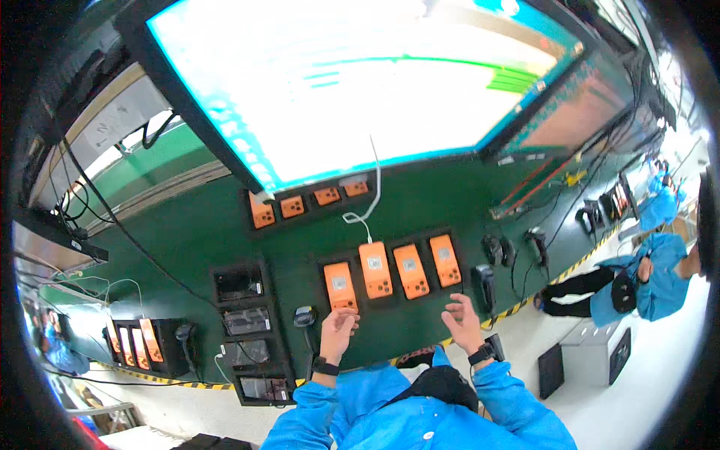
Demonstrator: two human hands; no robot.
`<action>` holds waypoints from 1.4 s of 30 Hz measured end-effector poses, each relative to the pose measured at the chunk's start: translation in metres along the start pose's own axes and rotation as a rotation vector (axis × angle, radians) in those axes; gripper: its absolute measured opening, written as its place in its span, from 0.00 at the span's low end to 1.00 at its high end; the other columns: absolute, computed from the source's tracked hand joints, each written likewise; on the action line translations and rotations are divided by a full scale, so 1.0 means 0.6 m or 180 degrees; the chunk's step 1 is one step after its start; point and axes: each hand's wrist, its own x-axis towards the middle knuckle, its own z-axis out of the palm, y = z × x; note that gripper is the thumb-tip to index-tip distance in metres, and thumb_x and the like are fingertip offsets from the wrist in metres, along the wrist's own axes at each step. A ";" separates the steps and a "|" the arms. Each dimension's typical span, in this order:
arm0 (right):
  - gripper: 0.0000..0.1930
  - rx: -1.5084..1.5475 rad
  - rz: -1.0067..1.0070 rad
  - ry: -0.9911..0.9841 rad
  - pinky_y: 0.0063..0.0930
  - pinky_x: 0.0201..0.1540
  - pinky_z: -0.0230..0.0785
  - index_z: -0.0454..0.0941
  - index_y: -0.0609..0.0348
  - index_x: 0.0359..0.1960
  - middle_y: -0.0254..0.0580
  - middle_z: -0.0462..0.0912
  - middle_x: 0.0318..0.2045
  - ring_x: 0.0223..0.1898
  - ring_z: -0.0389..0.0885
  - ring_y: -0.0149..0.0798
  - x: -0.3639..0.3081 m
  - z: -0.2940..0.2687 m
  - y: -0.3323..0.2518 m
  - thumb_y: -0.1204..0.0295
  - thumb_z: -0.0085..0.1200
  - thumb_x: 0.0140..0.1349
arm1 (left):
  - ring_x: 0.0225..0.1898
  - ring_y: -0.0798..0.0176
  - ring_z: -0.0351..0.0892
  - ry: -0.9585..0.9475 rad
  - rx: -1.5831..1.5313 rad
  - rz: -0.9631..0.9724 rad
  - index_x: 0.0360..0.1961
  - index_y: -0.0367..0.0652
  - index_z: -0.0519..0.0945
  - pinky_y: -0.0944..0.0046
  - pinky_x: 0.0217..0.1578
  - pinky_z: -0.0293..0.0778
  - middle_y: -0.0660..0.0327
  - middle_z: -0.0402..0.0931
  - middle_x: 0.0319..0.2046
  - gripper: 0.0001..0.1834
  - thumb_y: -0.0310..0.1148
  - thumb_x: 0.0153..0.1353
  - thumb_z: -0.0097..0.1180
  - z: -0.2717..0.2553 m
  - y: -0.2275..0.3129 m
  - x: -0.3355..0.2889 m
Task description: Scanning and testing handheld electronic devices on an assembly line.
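Several orange phones lie back up in a black tray [441,297], their camera bumps toward me. My left hand [339,330], fingers loosely bent and a little apart, is at the near end of the leftmost phone [340,283]; whether it touches cannot be told. A white cable [377,180] hangs in front of the screen and plugs into the far end of the second phone [374,262], which sits slightly farther up than its neighbours. The third phone [410,262] and the rightmost phone [445,251] lie beside it. My right hand [461,322] hovers empty, fingers spread, near the tray's right corner.
A large lit monitor [360,90] overhangs the green bench [300,244]. More orange phones [292,206] sit in a tray beneath it. Handheld scanners [304,318] [485,285] flank the front tray. A black rack of dark devices [247,321] stands left. A person in blue [637,277] is at right.
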 end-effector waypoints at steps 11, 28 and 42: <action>0.35 -0.0668 0.0824 0.1221 0.43 0.49 0.65 0.66 0.63 0.52 0.59 0.74 0.41 0.43 0.73 0.57 0.146 0.096 0.258 0.61 0.61 0.41 | 0.47 0.48 0.69 0.1095 0.3230 0.1355 0.41 0.44 0.76 0.49 0.47 0.66 0.53 0.76 0.41 0.15 0.35 0.51 0.50 0.111 -0.006 0.273; 0.33 -0.1596 0.0640 0.1243 0.45 0.55 0.57 0.61 0.65 0.54 0.57 0.64 0.49 0.53 0.61 0.57 0.196 0.018 0.243 0.65 0.59 0.47 | 0.18 0.45 0.73 0.1250 0.3543 0.1403 0.28 0.42 0.66 0.45 0.18 0.65 0.50 0.72 0.15 0.10 0.36 0.60 0.45 0.174 -0.010 0.312; 0.37 -0.1126 0.0961 0.1002 0.45 0.56 0.58 0.62 0.68 0.54 0.62 0.68 0.49 0.52 0.65 0.58 0.215 0.017 0.300 0.61 0.62 0.44 | 0.40 0.38 0.68 0.1934 0.3755 0.1224 0.37 0.40 0.71 0.43 0.39 0.62 0.42 0.70 0.34 0.09 0.32 0.57 0.44 0.139 -0.003 0.138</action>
